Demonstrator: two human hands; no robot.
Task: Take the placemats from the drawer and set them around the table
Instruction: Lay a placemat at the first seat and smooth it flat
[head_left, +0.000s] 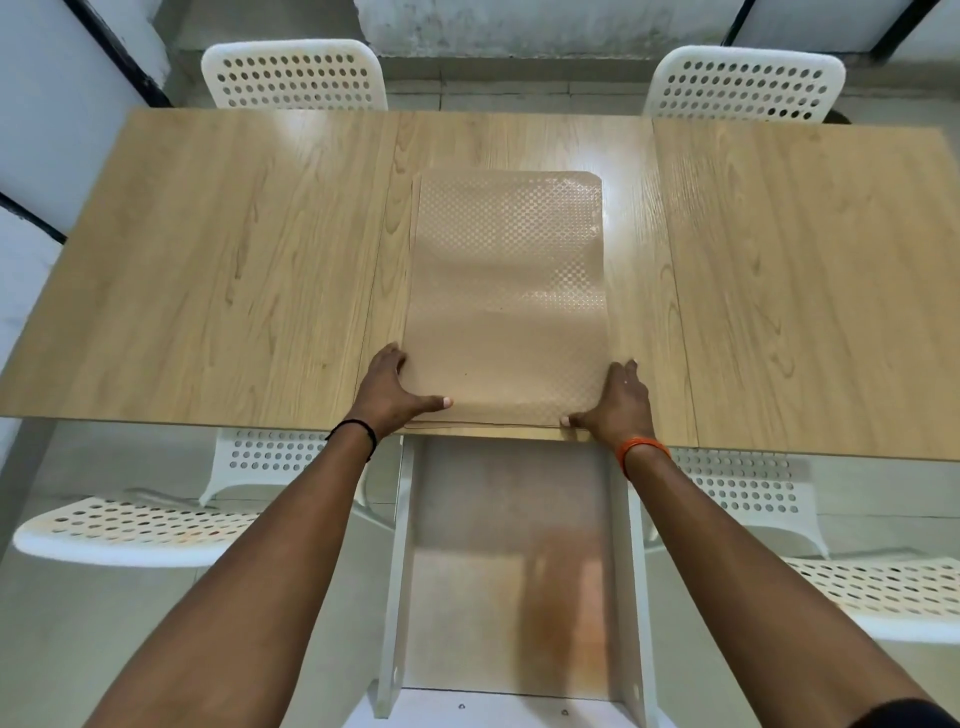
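1. Lying flat on the wooden table (234, 270), the stack of tan placemats (506, 291) runs lengthwise away from my fingers, its near short edge at the table's front edge and its far edge toward the middle of the tabletop.
2. My left hand (392, 389) is open against the stack's left side, fingers spread along that edge and the thumb laid across the top near the near-left corner.
3. My right hand (621, 397) mirrors it on the right edge, open, thumb pressing down at the near-right corner. Neither hand is closed around anything; both only press and frame the stack.
4. I make out at least two layered edges just below my thumbs, but I cannot count the mats. Whether my fingertips are tucked under the side edges I cannot tell.
5. Glare washes out the embossed pattern on the far right part of the top mat.
6. Below my wrists the white drawer (511, 566) stands pulled out, its floor blurred with an orange-brown smear I cannot identify.
7. A black band (358, 431) is on my left wrist, an orange band (641, 448) on my right.
8. White perforated chairs stand beyond my fingers, one at far left (293, 75) and one at far right (745, 85), with more flanking the drawer on either side.
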